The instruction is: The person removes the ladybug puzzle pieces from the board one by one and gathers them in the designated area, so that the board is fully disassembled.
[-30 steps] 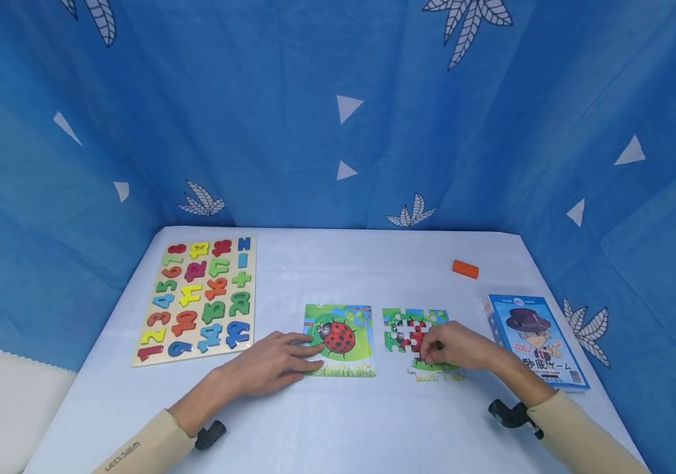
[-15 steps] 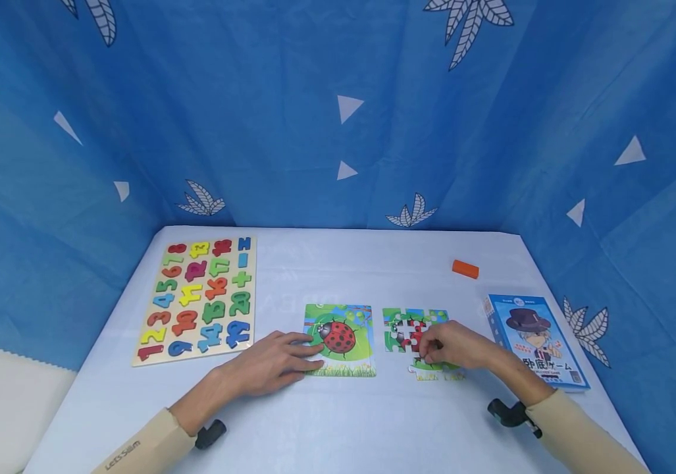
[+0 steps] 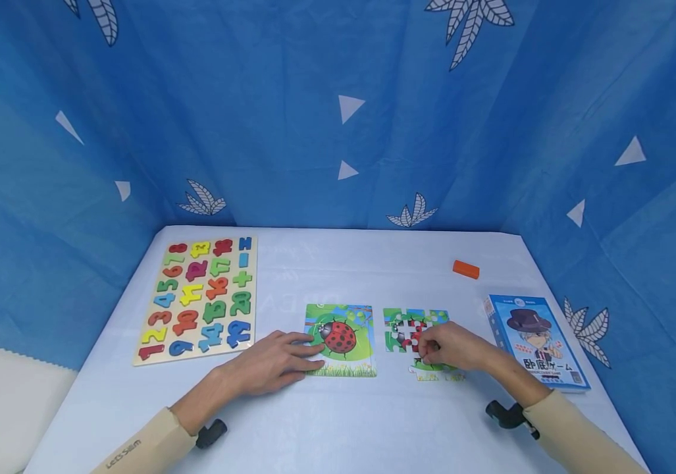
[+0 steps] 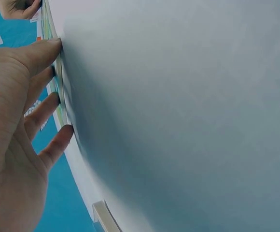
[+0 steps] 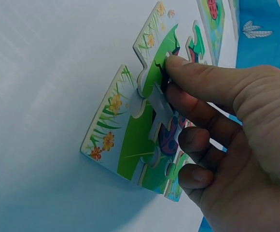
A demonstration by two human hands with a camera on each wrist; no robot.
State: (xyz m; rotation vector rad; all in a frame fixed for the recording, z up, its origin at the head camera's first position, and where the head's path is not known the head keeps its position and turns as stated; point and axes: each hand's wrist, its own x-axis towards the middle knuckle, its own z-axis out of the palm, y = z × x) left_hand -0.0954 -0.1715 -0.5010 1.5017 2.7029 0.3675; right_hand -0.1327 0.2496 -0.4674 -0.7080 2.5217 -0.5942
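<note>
My left hand (image 3: 274, 363) lies flat-fingered at the left edge of a whole ladybug picture card (image 3: 343, 339). In the left wrist view, the fingers (image 4: 58, 145) spread along that card's thin edge. Right of the card lies a partly joined ladybug jigsaw puzzle (image 3: 395, 322), with bare spots between some pieces. My right hand (image 3: 459, 345) is over its lower right part. Seen from the right wrist, the thumb and curled forefinger pinch a green puzzle piece (image 5: 155, 72) near a gap; the fingers hide part of it.
A wooden number board (image 3: 195, 303) with colourful numerals lies at the left. An orange block (image 3: 465, 269) is at the back right. The blue game box (image 3: 539, 342) stands close to the right forearm. Blue cloth (image 3: 338, 131) hangs behind the white table (image 3: 338, 428).
The right hand has shifted very slightly left over the puzzle. The left hand and the card have stayed where they were.
</note>
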